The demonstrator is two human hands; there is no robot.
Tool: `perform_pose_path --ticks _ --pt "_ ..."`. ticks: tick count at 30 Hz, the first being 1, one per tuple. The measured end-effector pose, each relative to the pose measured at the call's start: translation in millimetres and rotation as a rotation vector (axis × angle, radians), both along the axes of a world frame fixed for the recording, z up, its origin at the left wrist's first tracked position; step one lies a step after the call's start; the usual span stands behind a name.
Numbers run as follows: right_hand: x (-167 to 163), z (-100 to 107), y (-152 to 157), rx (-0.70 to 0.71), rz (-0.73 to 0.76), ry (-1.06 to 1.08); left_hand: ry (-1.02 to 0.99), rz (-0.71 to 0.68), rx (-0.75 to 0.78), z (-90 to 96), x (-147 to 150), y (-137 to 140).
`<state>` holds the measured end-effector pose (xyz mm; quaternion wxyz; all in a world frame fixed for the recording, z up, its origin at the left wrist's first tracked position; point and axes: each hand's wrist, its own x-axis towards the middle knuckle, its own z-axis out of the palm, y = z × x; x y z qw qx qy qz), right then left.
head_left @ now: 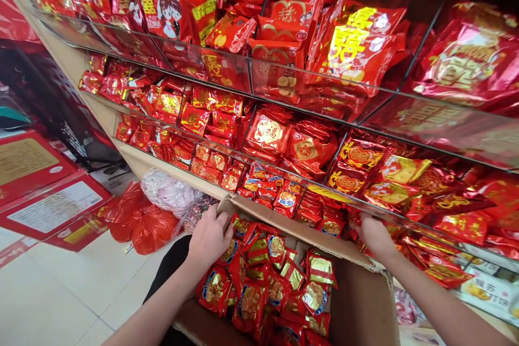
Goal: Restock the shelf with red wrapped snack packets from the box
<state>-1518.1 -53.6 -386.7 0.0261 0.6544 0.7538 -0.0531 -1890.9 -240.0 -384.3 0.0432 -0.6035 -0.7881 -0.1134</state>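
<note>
My left hand is closed over the left rim of an open cardboard box, fingers at its top corner. Several red-and-gold snack packets with blue ring prints lie loosely in the box, mostly in its left and middle. Beyond the box's far wall, my right hand is at the lower shelf, among red packets. Its fingertips are hidden there, and whether they grip a packet does not show.
Shelves with clear plastic fronts hold divided rows of red packets. Red plastic bags and a whitish bag lie on the tiled floor at left. Red cartons stand farther left. A white packet is at lower right.
</note>
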Motion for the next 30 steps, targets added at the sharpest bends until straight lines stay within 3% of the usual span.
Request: perform_pose_path --ticks 8,19,26,30 --pt "-3.3 -11.9 19.9 -0.091 0.116 -0.156 0.034 0.020 -0.020 1.0 1.0 3.4" --pt "-18.3 -24.2 35.2 -0.249 0.145 -0.277 0.082 0.029 -0.023 -0.8 1.1 4.7" --pt "-15.0 -18.2 36.6 -0.315 0.174 -0.150 0.085 0.023 -0.022 -1.6 -0.1 7.0" --pt "-12.3 -26.8 29.2 -0.469 0.319 0.051 0.094 0.045 -0.046 0.5 0.7 8.4"
